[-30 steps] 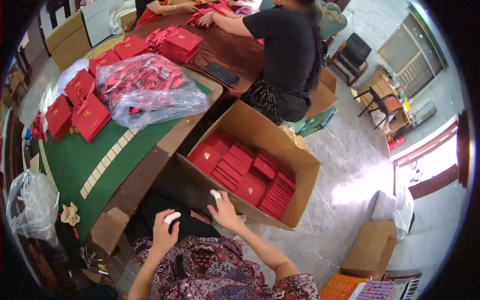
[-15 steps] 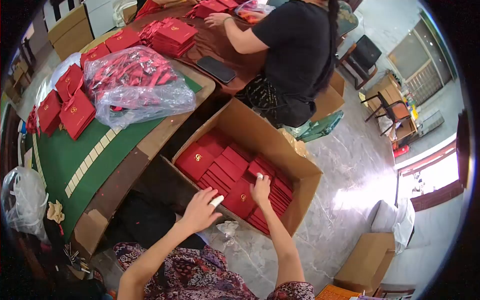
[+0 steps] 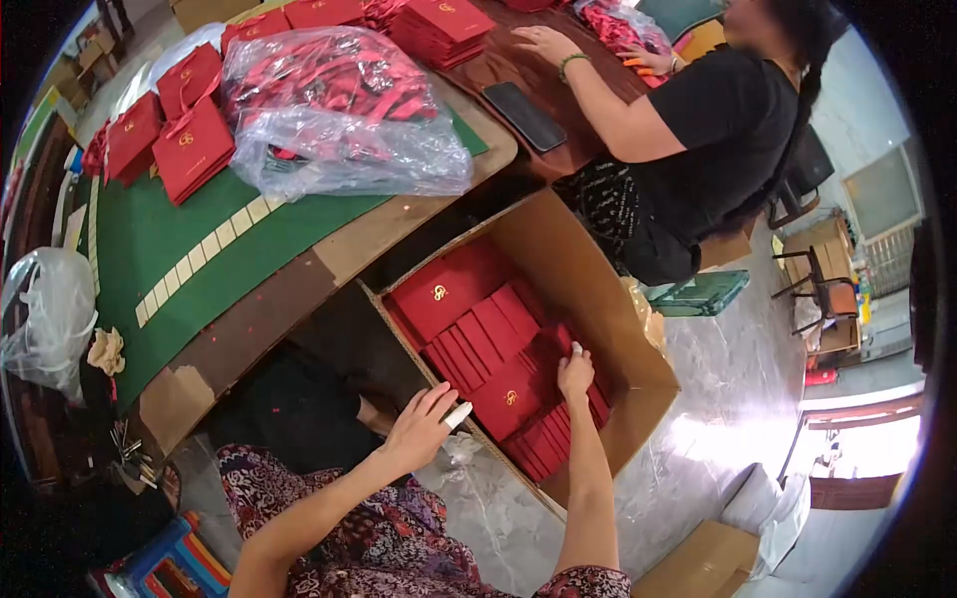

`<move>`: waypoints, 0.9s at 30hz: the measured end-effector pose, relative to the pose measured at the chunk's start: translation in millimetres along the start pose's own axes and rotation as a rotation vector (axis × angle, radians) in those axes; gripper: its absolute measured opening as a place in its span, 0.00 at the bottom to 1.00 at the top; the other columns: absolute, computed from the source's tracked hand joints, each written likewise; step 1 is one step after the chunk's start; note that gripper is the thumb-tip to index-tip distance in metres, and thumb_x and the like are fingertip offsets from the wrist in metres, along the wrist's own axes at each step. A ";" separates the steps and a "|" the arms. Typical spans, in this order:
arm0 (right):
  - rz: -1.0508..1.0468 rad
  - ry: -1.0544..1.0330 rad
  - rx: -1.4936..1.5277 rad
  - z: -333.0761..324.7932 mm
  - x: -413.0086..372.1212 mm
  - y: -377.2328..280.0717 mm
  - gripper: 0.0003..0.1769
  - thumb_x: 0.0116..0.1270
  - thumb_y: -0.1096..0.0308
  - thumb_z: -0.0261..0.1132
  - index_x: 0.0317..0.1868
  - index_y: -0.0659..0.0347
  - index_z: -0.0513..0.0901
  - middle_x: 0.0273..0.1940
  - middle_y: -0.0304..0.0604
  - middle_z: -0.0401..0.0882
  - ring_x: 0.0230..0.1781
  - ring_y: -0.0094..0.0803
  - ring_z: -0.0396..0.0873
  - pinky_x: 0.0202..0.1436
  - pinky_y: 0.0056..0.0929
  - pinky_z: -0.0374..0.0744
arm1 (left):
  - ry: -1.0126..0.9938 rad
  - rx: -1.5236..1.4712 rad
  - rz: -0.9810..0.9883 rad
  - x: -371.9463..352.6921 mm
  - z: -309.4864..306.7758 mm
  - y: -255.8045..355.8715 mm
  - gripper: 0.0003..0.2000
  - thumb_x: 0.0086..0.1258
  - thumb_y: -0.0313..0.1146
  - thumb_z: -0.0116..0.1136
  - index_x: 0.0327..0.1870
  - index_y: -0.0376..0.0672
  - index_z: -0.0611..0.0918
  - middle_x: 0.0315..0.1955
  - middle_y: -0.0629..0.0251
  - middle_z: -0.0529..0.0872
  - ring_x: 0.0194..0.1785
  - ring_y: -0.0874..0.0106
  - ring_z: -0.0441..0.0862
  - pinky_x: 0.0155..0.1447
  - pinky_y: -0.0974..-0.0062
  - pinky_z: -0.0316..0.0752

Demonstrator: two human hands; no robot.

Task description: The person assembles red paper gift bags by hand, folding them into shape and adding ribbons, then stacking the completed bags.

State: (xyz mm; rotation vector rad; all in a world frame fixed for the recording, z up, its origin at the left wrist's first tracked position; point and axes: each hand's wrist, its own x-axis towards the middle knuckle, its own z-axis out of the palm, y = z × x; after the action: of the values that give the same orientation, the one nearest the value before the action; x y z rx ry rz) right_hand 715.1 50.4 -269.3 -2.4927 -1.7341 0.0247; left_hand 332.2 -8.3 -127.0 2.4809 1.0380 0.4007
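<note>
A brown cardboard box [image 3: 638, 349] stands open in front of me, holding rows of red gift bags [image 3: 483, 334], some on edge and some flat with a gold emblem up. Inside it, at the right, my right hand [image 3: 575, 374] has its fingers closed at a dark red gift bag [image 3: 548, 351]; the fingertips are partly hidden. My left hand [image 3: 424, 431] is by the near rim of the box, fingers stretched out, holding nothing. A white wrap [image 3: 458, 415] covers one of its fingers.
On the green-topped table [image 3: 140, 264] at the left lie more red bags [image 3: 192, 149] and a clear plastic bag [image 3: 349, 149] of red items. A phone [image 3: 523, 115] rests near the table corner. A co-worker in black [image 3: 728, 140] sits beyond the box. Another carton [image 3: 698, 563] is at lower right.
The view has shifted, so the table and co-worker appear lower and nearer. My right hand has moved farther right over the bags, and a bag there is now tilted. My left hand stays by the rim.
</note>
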 end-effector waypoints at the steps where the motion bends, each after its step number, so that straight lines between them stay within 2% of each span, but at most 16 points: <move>1: -0.005 0.059 0.038 -3.4 0.8 4.1 0.22 0.65 0.67 0.62 0.60 0.58 0.78 0.45 0.54 0.78 0.43 0.55 0.80 0.46 0.51 0.79 | -0.003 0.003 -0.006 -0.2 1.6 0.1 0.28 0.57 0.28 0.65 0.63 0.46 0.78 0.64 0.55 0.71 0.73 0.55 0.61 0.74 0.56 0.61; 6: -0.016 0.065 0.026 -12.2 5.8 13.4 0.19 0.69 0.69 0.57 0.60 0.58 0.78 0.45 0.54 0.79 0.43 0.55 0.80 0.47 0.52 0.79 | -0.015 0.003 -0.017 2.3 1.0 1.7 0.28 0.57 0.28 0.64 0.64 0.46 0.77 0.65 0.56 0.71 0.73 0.55 0.61 0.74 0.56 0.60; 8: 0.055 -0.010 0.054 -17.8 8.8 10.8 0.18 0.72 0.69 0.55 0.61 0.57 0.78 0.50 0.58 0.76 0.49 0.58 0.78 0.50 0.53 0.79 | -0.009 0.027 -0.009 3.4 0.4 1.3 0.28 0.58 0.28 0.63 0.64 0.46 0.77 0.64 0.56 0.72 0.73 0.55 0.61 0.74 0.56 0.60; 11: 0.088 0.016 0.044 -10.9 12.7 9.7 0.19 0.73 0.69 0.54 0.62 0.57 0.76 0.53 0.58 0.74 0.52 0.59 0.76 0.52 0.53 0.78 | -0.018 0.014 -0.025 5.6 -5.9 4.9 0.27 0.58 0.27 0.63 0.64 0.46 0.77 0.64 0.56 0.72 0.73 0.55 0.61 0.74 0.56 0.60; 18: 0.025 -0.034 0.032 9.5 21.4 2.1 0.24 0.70 0.69 0.58 0.66 0.58 0.70 0.58 0.59 0.70 0.56 0.60 0.73 0.58 0.53 0.76 | -0.012 -0.032 -0.002 7.4 -11.1 -1.1 0.29 0.57 0.27 0.63 0.64 0.45 0.77 0.65 0.55 0.72 0.72 0.54 0.64 0.74 0.55 0.61; 21: 0.048 -0.087 -0.005 4.6 21.8 3.0 0.26 0.68 0.71 0.59 0.67 0.59 0.69 0.60 0.61 0.69 0.57 0.61 0.73 0.59 0.53 0.75 | 0.072 -0.170 -0.002 14.4 -34.4 -8.3 0.29 0.54 0.27 0.66 0.63 0.45 0.78 0.63 0.53 0.74 0.70 0.51 0.67 0.72 0.54 0.65; 23: 0.044 0.041 0.060 -6.4 18.6 0.8 0.29 0.67 0.72 0.61 0.68 0.63 0.67 0.61 0.62 0.68 0.59 0.61 0.71 0.61 0.51 0.74 | 0.171 -0.232 -0.092 19.3 -61.3 -24.2 0.30 0.52 0.27 0.69 0.62 0.45 0.78 0.61 0.53 0.76 0.68 0.50 0.70 0.72 0.54 0.65; 24: 0.045 0.031 0.056 -9.9 16.4 0.4 0.29 0.67 0.72 0.61 0.68 0.63 0.67 0.61 0.62 0.68 0.59 0.61 0.71 0.61 0.51 0.74 | 0.235 -0.204 -0.126 22.9 -80.5 -32.6 0.28 0.54 0.26 0.67 0.61 0.45 0.79 0.62 0.54 0.75 0.69 0.49 0.69 0.73 0.54 0.65; 25: 0.035 0.083 0.064 -12.2 13.8 -0.5 0.31 0.65 0.73 0.63 0.68 0.66 0.66 0.60 0.64 0.68 0.58 0.61 0.71 0.61 0.52 0.73 | 0.351 -0.105 -0.109 25.3 -108.4 -35.5 0.27 0.55 0.24 0.66 0.60 0.44 0.78 0.62 0.52 0.74 0.69 0.48 0.68 0.73 0.54 0.64; 27: 0.034 0.131 0.064 -13.4 5.0 -4.7 0.33 0.62 0.73 0.65 0.68 0.68 0.65 0.60 0.65 0.67 0.57 0.61 0.71 0.61 0.53 0.72 | 0.571 -0.046 -0.203 23.0 -143.2 -55.4 0.30 0.55 0.22 0.66 0.63 0.36 0.74 0.63 0.50 0.71 0.69 0.50 0.67 0.73 0.57 0.61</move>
State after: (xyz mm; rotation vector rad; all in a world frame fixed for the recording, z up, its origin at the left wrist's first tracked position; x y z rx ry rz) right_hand 713.4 55.7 -255.3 -2.4195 -1.6141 -0.0768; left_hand 255.1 81.6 -26.7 2.2336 1.4564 1.0911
